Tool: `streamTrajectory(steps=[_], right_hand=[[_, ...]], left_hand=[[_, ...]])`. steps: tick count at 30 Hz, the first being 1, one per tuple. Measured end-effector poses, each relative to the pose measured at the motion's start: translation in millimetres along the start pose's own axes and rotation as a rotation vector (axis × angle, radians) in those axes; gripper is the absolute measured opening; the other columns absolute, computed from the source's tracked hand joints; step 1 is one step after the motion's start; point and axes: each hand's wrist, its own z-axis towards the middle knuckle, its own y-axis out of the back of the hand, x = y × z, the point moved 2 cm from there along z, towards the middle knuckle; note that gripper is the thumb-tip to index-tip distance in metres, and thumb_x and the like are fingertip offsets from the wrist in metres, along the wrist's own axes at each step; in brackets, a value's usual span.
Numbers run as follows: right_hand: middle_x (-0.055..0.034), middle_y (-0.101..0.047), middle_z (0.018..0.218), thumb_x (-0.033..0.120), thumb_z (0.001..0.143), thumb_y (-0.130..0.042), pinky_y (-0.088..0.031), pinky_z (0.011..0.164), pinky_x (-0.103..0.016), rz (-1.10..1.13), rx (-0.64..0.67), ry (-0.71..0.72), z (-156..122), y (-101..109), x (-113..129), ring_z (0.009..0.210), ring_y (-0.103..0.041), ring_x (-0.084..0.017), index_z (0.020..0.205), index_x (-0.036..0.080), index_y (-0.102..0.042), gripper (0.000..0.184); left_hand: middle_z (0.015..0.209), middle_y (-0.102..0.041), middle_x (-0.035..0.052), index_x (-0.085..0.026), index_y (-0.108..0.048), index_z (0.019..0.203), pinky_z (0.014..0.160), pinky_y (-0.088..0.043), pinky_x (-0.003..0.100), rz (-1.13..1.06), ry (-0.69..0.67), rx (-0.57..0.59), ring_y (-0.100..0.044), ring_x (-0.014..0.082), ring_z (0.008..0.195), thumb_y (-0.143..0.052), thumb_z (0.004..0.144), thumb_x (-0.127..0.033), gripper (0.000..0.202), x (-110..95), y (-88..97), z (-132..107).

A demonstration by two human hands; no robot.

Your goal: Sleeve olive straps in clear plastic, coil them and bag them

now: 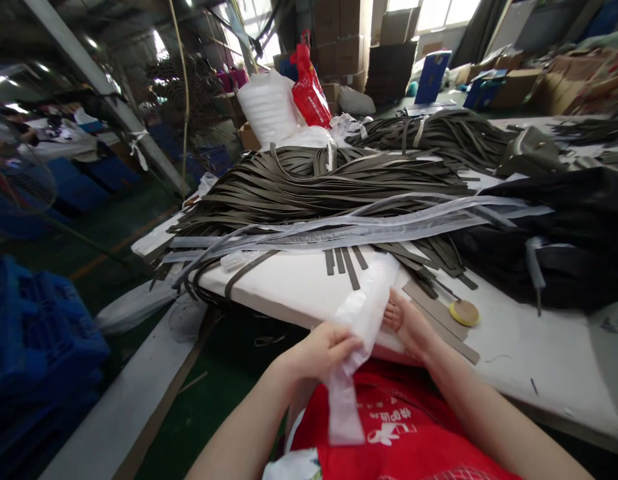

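Observation:
My left hand point(329, 350) is closed on a white, translucent plastic sleeve point(366, 303), thumb and fingers pinching its lower part. One end of the sleeve hangs down over the red apron point(399, 427); the other reaches up over the table edge. Beside the sleeve's right edge is my right hand point(411, 327), palm turned inward, fingers loosely curved and not wrapped round it. Whether the fingertips touch the sleeve is unclear. Close to the right hand lie flat grey-brown strips point(439, 320) and a round yellow-rimmed disc point(464, 313).
Bundles of long dark strips point(309, 183) cover the white table point(283, 283), with translucent strips point(369, 230) across them. Black fabric point(553, 233) lies at right. Blue plastic crates point(39, 347) stand at lower left. A red bag point(311, 97) and white rolls point(269, 107) are behind.

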Motion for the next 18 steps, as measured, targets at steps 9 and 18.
streamTrajectory(steps=[9, 18], right_hand=[[-0.0022, -0.072, 0.072, 0.017, 0.086, -0.064, -0.058, 0.063, -0.022, 0.241, -0.073, -0.029, 49.8, -28.6, -2.7, 0.062, -0.067, -0.013, 0.079, 0.019, -0.064, 0.008], [-0.0010, -0.069, 0.065, 0.039, 0.072, -0.079, -0.048, 0.061, -0.025, -0.109, 0.145, 0.219, 6.7, -70.7, -12.5, 0.060, -0.059, -0.013, 0.072, 0.016, -0.071, 0.024]], left_hand=[[0.066, -0.057, 0.0058, -0.014, -0.063, 0.058, 0.067, -0.043, 0.027, 0.172, 0.212, -0.066, -0.052, 0.0173, 0.067, -0.052, 0.081, -0.073, 0.064, 25.7, 49.9, -188.3], [0.127, -0.064, 0.0152, -0.015, -0.068, 0.114, 0.110, -0.034, 0.042, 0.380, 0.302, -0.694, -0.055, 0.0304, 0.122, -0.060, 0.083, -0.051, 0.048, 66.9, 71.2, -127.9]])
